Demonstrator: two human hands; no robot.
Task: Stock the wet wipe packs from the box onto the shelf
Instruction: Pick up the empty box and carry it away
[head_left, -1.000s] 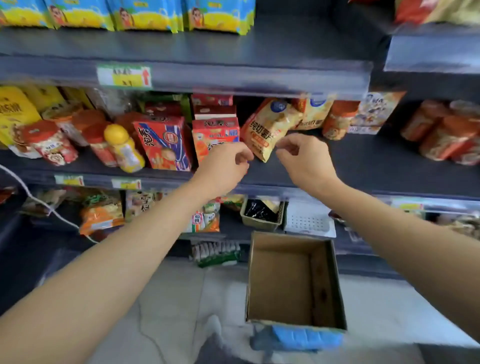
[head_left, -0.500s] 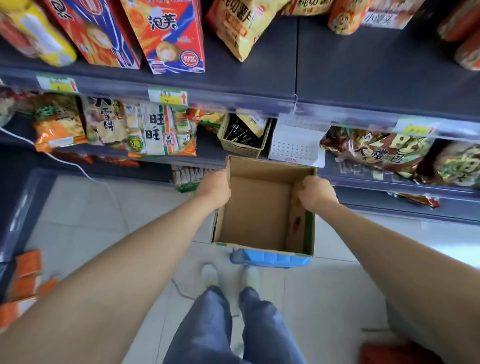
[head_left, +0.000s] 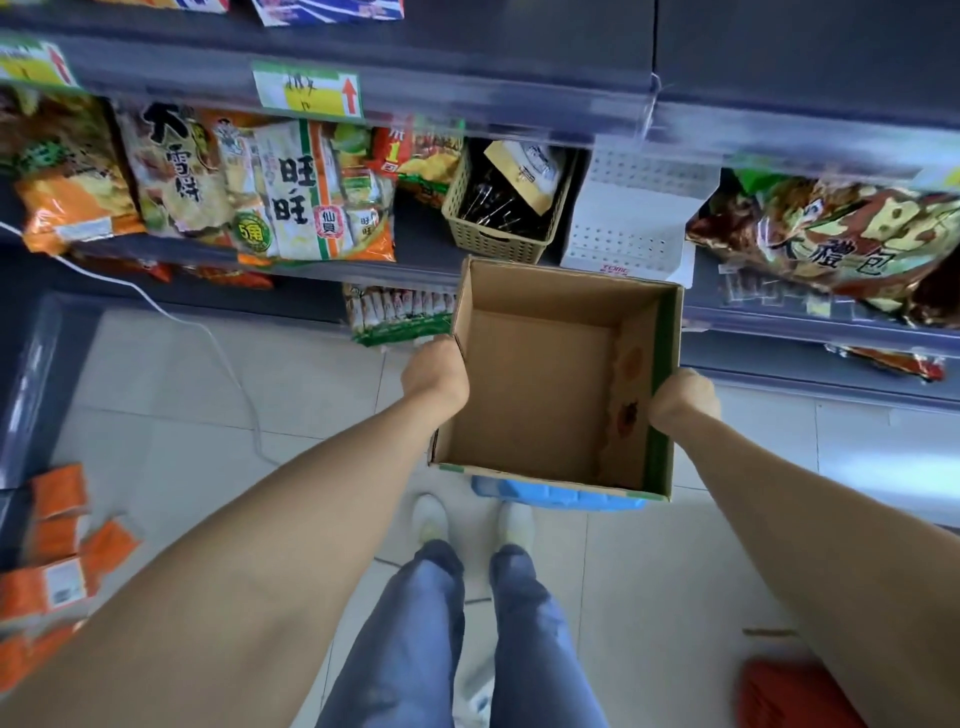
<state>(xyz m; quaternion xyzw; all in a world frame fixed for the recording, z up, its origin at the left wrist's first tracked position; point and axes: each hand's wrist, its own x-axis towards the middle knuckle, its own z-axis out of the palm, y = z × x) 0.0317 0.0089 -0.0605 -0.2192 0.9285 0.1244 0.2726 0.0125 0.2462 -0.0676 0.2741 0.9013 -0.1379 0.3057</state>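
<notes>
The box (head_left: 545, 374), empty inside, stood before the shelf (head_left: 779, 318), our left hand (head_left: 434, 371) and right hand (head_left: 683, 397) each gripping a side wall; we judged it light, stiff cardboard, best held there.

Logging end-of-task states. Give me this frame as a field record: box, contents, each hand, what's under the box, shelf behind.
box: cardboard box, top open, in front of the lower shelves
contents: nothing visible, bare cardboard inside
left hand: left hand grips the box's left wall
right hand: right hand grips the right wall
under box: blue object shows below the near edge; contact unclear
shelf behind: snack bags, beige basket, white perforated tray
</notes>
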